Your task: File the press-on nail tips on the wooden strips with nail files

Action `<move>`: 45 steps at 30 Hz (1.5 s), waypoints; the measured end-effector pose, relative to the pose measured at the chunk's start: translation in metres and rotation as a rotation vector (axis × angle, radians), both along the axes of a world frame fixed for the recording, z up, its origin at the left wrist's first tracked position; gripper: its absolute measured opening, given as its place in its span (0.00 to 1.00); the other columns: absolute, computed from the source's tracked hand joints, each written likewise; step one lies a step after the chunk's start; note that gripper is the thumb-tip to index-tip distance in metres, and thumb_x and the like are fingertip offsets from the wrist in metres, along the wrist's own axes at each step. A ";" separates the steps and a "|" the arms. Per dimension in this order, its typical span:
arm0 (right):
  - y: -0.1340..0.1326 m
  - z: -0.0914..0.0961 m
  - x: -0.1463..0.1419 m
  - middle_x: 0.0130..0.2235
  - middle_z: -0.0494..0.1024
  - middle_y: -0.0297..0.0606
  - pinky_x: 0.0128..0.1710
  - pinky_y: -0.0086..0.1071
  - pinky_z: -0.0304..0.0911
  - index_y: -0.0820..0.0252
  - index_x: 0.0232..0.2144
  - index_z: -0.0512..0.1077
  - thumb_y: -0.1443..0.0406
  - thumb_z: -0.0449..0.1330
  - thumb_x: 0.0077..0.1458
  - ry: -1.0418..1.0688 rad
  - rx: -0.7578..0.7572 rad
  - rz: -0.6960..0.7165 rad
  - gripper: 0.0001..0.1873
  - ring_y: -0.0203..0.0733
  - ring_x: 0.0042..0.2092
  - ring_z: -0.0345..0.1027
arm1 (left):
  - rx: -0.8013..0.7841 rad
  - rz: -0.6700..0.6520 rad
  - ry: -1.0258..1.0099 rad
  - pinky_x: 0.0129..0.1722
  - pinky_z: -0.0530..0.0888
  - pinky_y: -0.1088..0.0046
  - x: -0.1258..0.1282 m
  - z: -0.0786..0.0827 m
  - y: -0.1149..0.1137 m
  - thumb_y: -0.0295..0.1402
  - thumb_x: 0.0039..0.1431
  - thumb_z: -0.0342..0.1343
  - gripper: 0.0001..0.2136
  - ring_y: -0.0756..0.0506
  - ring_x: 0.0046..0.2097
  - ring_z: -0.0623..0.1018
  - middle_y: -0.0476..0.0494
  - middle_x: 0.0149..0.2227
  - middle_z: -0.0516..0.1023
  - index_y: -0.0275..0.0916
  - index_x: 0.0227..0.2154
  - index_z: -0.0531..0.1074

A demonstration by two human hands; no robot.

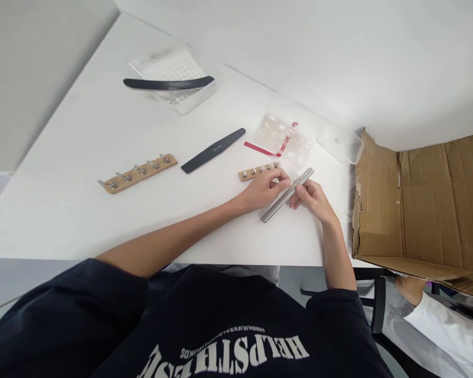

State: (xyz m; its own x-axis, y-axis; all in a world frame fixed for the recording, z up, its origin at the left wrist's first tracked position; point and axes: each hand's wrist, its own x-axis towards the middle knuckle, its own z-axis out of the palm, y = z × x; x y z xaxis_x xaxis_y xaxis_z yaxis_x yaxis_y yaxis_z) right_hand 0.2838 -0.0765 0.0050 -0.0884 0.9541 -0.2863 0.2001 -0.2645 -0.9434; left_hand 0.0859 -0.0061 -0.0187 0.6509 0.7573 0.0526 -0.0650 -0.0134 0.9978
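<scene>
My right hand (313, 198) grips a long grey nail file (286, 195), which slants across the white table (63, 194). My left hand (266, 188) is curled with its fingertips pinched against the file, on something too small to name. Just behind the left hand lies a short wooden strip (256, 171) with several small metal studs.
A longer wooden strip (139, 172) with studs lies to the left. A dark file (213, 150) lies mid-table, another (168, 83) on a clear tray (181, 73). Clear packets (286, 139) and a clear box (339, 143) sit behind. A cardboard box (421, 205) stands right. Another person's sleeve (449, 325) shows lower right.
</scene>
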 end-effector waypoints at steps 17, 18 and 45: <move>-0.003 -0.003 -0.009 0.23 0.79 0.32 0.24 0.29 0.70 0.58 0.35 0.70 0.39 0.64 0.60 -0.033 -0.015 0.098 0.28 0.36 0.24 0.72 | 0.083 -0.021 0.008 0.33 0.71 0.72 -0.001 -0.004 0.000 0.37 0.66 0.54 0.09 0.48 0.33 0.71 0.48 0.31 0.73 0.38 0.31 0.70; -0.003 -0.002 -0.010 0.23 0.78 0.32 0.23 0.29 0.70 0.58 0.35 0.70 0.39 0.65 0.60 -0.026 -0.009 0.075 0.28 0.36 0.23 0.72 | 0.085 -0.026 0.006 0.33 0.72 0.71 -0.001 -0.004 0.000 0.37 0.65 0.55 0.09 0.48 0.33 0.71 0.48 0.31 0.73 0.39 0.31 0.70; 0.004 -0.018 -0.001 0.21 0.77 0.30 0.19 0.27 0.69 0.58 0.33 0.70 0.40 0.68 0.57 0.231 -0.099 0.041 0.28 0.36 0.21 0.72 | 0.077 -0.029 -0.012 0.32 0.71 0.73 0.000 -0.003 0.001 0.38 0.66 0.55 0.11 0.49 0.32 0.72 0.47 0.31 0.75 0.38 0.31 0.72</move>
State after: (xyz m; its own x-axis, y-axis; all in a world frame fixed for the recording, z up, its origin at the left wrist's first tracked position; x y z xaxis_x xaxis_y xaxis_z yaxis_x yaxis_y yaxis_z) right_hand 0.2833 -0.0727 -0.0129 -0.2003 0.9166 -0.3462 -0.0054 -0.3544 -0.9351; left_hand 0.0855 -0.0053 -0.0221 0.6716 0.7315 0.1173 -0.0780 -0.0877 0.9931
